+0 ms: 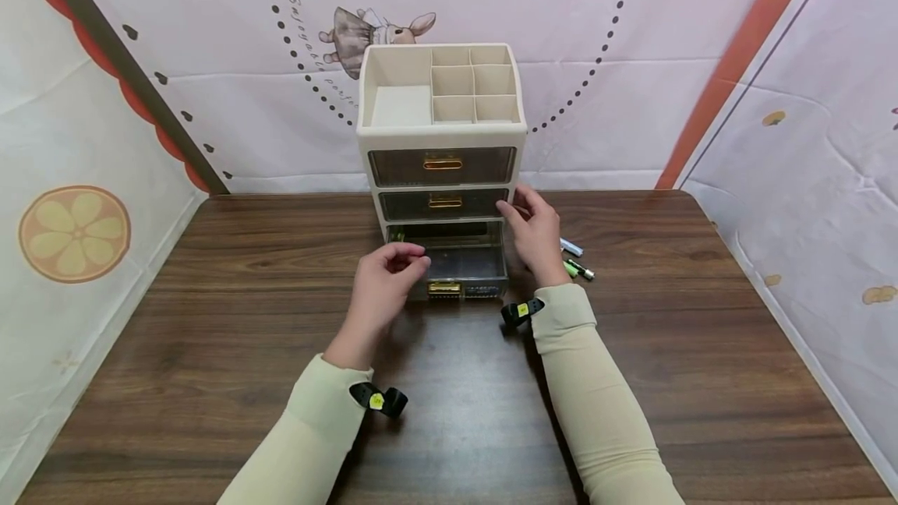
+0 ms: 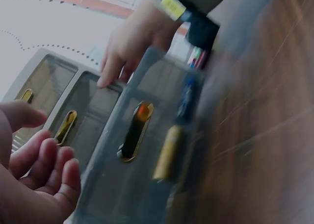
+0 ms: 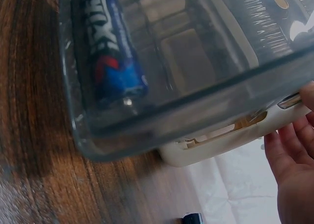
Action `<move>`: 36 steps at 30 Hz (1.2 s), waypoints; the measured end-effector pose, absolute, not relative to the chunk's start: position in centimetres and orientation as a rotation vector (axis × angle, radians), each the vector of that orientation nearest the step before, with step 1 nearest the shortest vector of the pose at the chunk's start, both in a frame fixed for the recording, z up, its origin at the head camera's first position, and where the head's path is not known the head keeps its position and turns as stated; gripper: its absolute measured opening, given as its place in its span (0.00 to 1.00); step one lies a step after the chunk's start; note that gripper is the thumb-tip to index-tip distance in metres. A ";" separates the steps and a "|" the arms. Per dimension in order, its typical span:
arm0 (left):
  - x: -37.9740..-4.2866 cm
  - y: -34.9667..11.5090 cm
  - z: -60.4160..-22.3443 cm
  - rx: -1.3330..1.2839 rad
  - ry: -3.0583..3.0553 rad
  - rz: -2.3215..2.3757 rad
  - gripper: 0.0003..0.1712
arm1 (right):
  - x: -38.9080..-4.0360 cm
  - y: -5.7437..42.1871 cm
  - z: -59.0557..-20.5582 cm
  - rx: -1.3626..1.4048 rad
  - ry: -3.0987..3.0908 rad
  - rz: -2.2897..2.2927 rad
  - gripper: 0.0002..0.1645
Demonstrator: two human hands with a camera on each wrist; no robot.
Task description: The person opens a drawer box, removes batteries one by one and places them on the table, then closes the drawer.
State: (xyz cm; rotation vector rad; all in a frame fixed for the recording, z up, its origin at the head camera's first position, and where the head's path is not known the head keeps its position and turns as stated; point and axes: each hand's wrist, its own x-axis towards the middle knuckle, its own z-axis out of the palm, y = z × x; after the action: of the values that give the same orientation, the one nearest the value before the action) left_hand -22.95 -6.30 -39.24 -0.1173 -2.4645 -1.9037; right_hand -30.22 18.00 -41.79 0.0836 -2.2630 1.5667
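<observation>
A cream desktop organizer (image 1: 442,131) with dark see-through drawers stands on the table. Its bottom drawer (image 1: 466,263) is pulled out. Inside lie a blue battery (image 3: 115,47) and a gold one (image 2: 168,153), along the drawer's front. My left hand (image 1: 384,279) hovers at the left front of that drawer, fingers loosely curled with nothing between them. With my right hand (image 1: 536,232) I grip the organizer's right edge beside the middle drawer (image 1: 414,206), the thumb on the front and the fingers along the side.
Several small cylinders, including a white one (image 1: 571,248) and a green-and-black one (image 1: 581,270), lie right of the organizer on the wooden table (image 1: 701,349). Compartments fill the organizer's top. Behind stands a patterned cloth backdrop (image 1: 582,14).
</observation>
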 end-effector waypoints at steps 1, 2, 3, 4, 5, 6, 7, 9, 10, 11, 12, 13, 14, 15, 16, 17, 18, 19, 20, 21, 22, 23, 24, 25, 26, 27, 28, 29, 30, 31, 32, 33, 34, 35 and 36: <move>-23.2 -6.5 -39.0 -0.154 -2.517 -1.857 0.10 | -30.2 18.0 -41.8 0.083 -2.265 1.566 0.26; -23.5 -6.6 -38.8 -0.188 -2.567 -1.816 0.10 | -30.2 18.0 -41.8 0.082 -2.266 1.565 0.26; -23.9 -6.8 -38.6 -0.228 -2.614 -1.771 0.10 | -30.2 18.0 -41.8 0.081 -2.267 1.563 0.26; -24.2 -6.8 -38.3 -0.272 -2.660 -1.722 0.09 | -30.2 18.0 -41.8 0.080 -2.268 1.563 0.26; -24.5 -6.9 -38.1 -0.315 -2.709 -1.671 0.09 | -30.2 18.0 -41.8 0.079 -2.269 1.562 0.25; -24.8 -7.0 -37.9 -0.351 -2.754 -1.624 0.09 | -30.2 18.0 -41.8 0.079 -2.272 1.558 0.25; -25.1 -7.0 -37.7 -0.382 -2.793 -1.585 0.08 | -30.2 18.0 -41.9 0.079 -2.273 1.557 0.25; -25.7 -7.0 -37.4 -0.433 -2.878 -1.507 0.07 | -30.3 18.0 -41.9 0.078 -2.275 1.555 0.25; -26.0 -7.0 -37.3 -0.455 -2.922 -1.472 0.07 | -30.3 18.1 -41.9 0.078 -2.276 1.555 0.25; -26.2 -6.9 -37.2 -0.481 -2.964 -1.437 0.08 | -30.3 18.1 -42.0 0.079 -2.276 1.553 0.25; -26.4 -6.8 -37.1 -0.508 -3.002 -1.403 0.08 | -30.3 18.1 -42.0 0.079 -2.276 1.551 0.25; -26.6 -6.7 -37.1 -0.538 -3.037 -1.370 0.08 | -30.3 18.1 -41.9 0.079 -2.276 1.551 0.25; -26.9 -6.6 -37.1 -0.576 -3.065 -1.341 0.08 | -30.3 18.1 -41.9 0.078 -2.275 1.550 0.25; -27.1 -6.5 -37.1 -0.610 -3.087 -1.324 0.08 | -30.4 18.1 -41.9 0.078 -2.274 1.548 0.25; -27.3 -6.4 -37.1 -0.643 -3.106 -1.300 0.09 | -30.4 18.1 -41.9 0.078 -2.273 1.547 0.25; -27.5 -6.3 -37.2 -0.674 -3.122 -1.282 0.09 | -30.4 18.1 -41.9 0.078 -2.274 1.545 0.25; -27.7 -6.1 -37.3 -0.695 -3.138 -1.270 0.10 | -30.4 18.1 -41.9 0.078 -2.275 1.545 0.25; -27.9 -6.0 -37.4 -0.715 -3.154 -1.253 0.10 | -30.4 18.1 -41.9 0.078 -2.276 1.545 0.25; -28.1 -5.9 -37.5 -0.740 -3.171 -1.225 0.11 | -30.4 18.1 -41.9 0.078 -2.275 1.547 0.25; -28.3 -5.8 -37.5 -0.761 -3.192 -1.192 0.12 | -30.4 18.1 -41.9 0.077 -2.275 1.549 0.25; -28.5 -5.7 -37.5 -0.783 -3.211 -1.157 0.12 | -30.4 18.1 -41.9 0.076 -2.276 1.550 0.25; -28.7 -5.6 -37.5 -0.802 -3.232 -1.125 0.12 | -30.4 18.2 -41.9 0.073 -2.277 1.551 0.25; -28.9 -5.4 -37.6 -0.821 -3.252 -1.092 0.12 | -30.4 18.2 -41.9 0.071 -2.276 1.552 0.25; -29.1 -5.3 -37.6 -0.843 -3.270 -1.058 0.11 | -30.4 18.2 -41.8 0.069 -2.276 1.553 0.25; -29.2 -5.2 -37.5 -0.861 -3.288 -1.028 0.11 | -30.3 18.2 -41.8 0.066 -2.276 1.554 0.25; -29.4 -5.1 -37.5 -0.871 -3.306 -1.008 0.11 | -30.3 18.2 -41.8 0.066 -2.275 1.557 0.25; -29.6 -4.9 -37.5 -0.878 -3.325 -0.991 0.10 | -30.3 18.2 -41.8 0.068 -2.276 1.556 0.25; -29.7 -4.8 -37.4 -0.885 -3.344 -0.977 0.10 | -30.3 18.1 -41.8 0.071 -2.275 1.558 0.25; -29.9 -4.7 -37.4 -0.894 -3.361 -0.961 0.10 | -30.3 18.1 -41.8 0.074 -2.275 1.559 0.25; -30.0 -4.6 -37.4 -0.910 -3.375 -0.936 0.09 | -30.3 18.1 -41.8 0.076 -2.273 1.561 0.24; -30.2 -4.5 -37.4 -0.923 -3.388 -0.912 0.09 | -30.3 18.1 -41.8 0.078 -2.273 1.560 0.24; -30.3 -4.4 -37.4 -0.941 -3.401 -0.887 0.09 | -30.3 18.1 -41.8 0.081 -2.270 1.559 0.24; -30.5 -4.3 -37.4 -0.960 -3.413 -0.864 0.09 | -30.3 18.1 -41.8 0.082 -2.269 1.559 0.24; -30.6 -4.2 -37.5 -0.983 -3.421 -0.844 0.09 | -30.3 18.0 -41.8 0.081 -2.267 1.558 0.24; -30.8 -4.1 -37.5 -1.015 -3.424 -0.818 0.09 | -30.3 18.0 -41.8 0.079 -2.266 1.557 0.24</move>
State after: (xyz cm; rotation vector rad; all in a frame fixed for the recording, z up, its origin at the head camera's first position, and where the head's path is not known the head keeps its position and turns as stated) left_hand -30.80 -4.11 -37.52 -1.0148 -3.4241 -0.8182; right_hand -30.29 18.05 -41.80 0.0792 -2.2659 1.5567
